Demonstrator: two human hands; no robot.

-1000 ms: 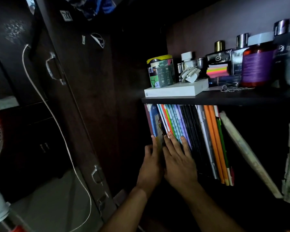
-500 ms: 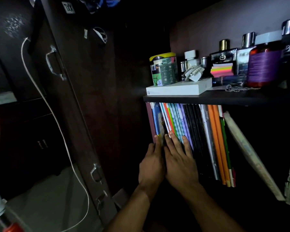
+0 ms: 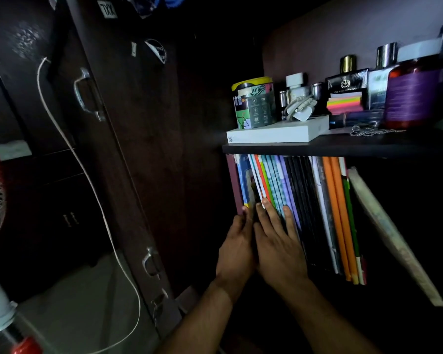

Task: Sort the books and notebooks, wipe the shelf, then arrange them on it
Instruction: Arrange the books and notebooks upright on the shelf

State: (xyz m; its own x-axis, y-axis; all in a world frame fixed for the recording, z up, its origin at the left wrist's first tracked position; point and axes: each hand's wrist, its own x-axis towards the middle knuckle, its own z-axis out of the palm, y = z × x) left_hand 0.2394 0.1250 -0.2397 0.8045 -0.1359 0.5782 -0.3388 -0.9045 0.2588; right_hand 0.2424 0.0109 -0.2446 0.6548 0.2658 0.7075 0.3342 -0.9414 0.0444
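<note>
Dim light falls on a dark wooden cupboard (image 3: 149, 149) and, to its right, a dark shelf (image 3: 343, 146) that carries a white box (image 3: 276, 132), a printed tin (image 3: 253, 103), a block of coloured sticky notes (image 3: 344, 103) and several bottles. Under that shelf a row of books and notebooks (image 3: 304, 200) stands upright, spines outward, with a pale book (image 3: 384, 226) leaning against the row's right end. The left hand (image 3: 237, 251) lies with straight fingers against the leftmost books, and the right hand (image 3: 279, 249) presses flat, fingers spread, on the spines just beside it; neither grips anything.
</note>
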